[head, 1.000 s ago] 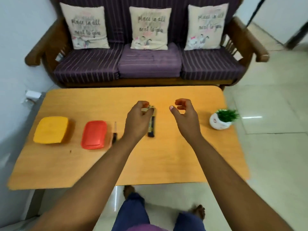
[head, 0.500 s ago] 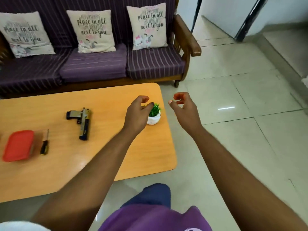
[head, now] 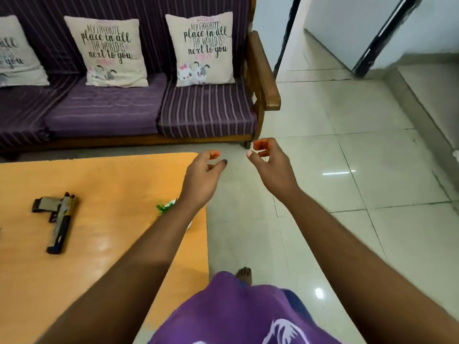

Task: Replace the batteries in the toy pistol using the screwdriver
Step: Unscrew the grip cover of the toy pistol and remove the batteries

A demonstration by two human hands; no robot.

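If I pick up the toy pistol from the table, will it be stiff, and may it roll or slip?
The toy pistol looks like rigid moulded plastic, so it is probably stiff and fairly light. It lies flat on its side on the table, so it seems unlikely to roll. The tabletop shines, so a push may slide it easily.

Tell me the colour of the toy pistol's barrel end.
Dark navy-black at the muzzle of the toy pistol, tan-gold further up; the head view shows it.

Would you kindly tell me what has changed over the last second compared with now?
The view swung right: the toy pistol now sits far left and the screwdriver and boxes are out of frame. The left hand and right hand stay raised, loosely curled, holding nothing. The pistol stays on the table.
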